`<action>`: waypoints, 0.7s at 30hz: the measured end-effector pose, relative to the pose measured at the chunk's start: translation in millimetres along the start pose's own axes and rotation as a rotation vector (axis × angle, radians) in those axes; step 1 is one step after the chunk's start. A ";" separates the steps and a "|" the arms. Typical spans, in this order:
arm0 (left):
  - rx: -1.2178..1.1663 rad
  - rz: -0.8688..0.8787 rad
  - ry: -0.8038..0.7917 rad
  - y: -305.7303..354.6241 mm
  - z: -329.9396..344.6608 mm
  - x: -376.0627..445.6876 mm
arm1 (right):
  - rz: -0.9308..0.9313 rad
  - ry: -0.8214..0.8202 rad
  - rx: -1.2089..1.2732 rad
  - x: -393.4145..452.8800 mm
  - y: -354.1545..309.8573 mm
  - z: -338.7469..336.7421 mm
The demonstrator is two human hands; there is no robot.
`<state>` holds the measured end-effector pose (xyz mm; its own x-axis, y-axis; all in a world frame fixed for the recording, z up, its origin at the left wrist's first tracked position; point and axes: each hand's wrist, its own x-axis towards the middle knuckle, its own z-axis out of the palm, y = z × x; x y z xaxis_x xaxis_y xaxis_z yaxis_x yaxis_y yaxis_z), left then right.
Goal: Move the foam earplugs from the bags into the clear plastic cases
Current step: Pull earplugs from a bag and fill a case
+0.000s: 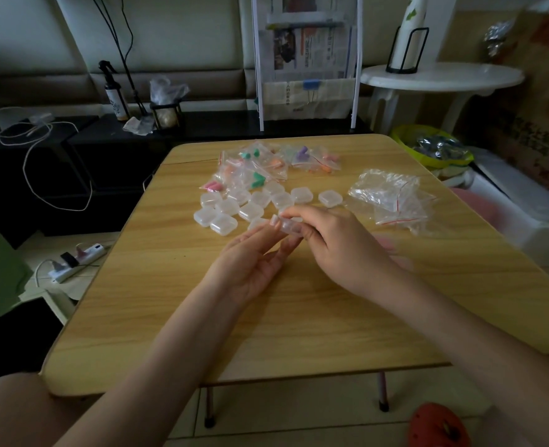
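At frame centre, my two hands share one clear case (286, 226) above the counter (157, 285): my right hand (334, 250) pinches it from above, my left hand (254, 262) supports it with curled fingers. More cases (231, 209) cluster just beyond. Bags of earplugs (260, 166) lie higher up; empty bags (392, 198) sit right.

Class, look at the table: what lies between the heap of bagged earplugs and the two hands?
The head view shows a cluster of clear plastic cases between the bagged earplugs and both hands, left hand, right hand.
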<state>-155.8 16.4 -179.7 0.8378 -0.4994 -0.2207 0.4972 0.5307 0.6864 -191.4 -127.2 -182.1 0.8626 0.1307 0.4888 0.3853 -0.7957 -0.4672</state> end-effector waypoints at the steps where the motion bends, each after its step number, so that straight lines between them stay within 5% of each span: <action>1: -0.008 -0.009 -0.002 -0.2 0.3 -0.3 | -0.008 0.007 -0.005 0.0 0.8 1.1; 9: -0.007 -0.014 -0.038 -3.8 -0.2 1.6 | -0.007 0.078 0.020 1.3 2.7 5.5; 14: 0.051 -0.027 -0.107 -13.2 1.4 2.7 | 0.185 0.210 0.156 8.6 6.1 -6.8; 21: 0.201 -0.177 -0.188 -14.9 3.8 -5.1 | 0.507 -0.018 0.476 11.5 10.5 -23.6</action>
<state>-168.4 8.4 -186.2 0.6763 -0.6998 -0.2299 0.5615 0.2877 0.7759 -185.1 -148.0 -164.1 0.9778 -0.1758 0.1141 0.0315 -0.4153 -0.9091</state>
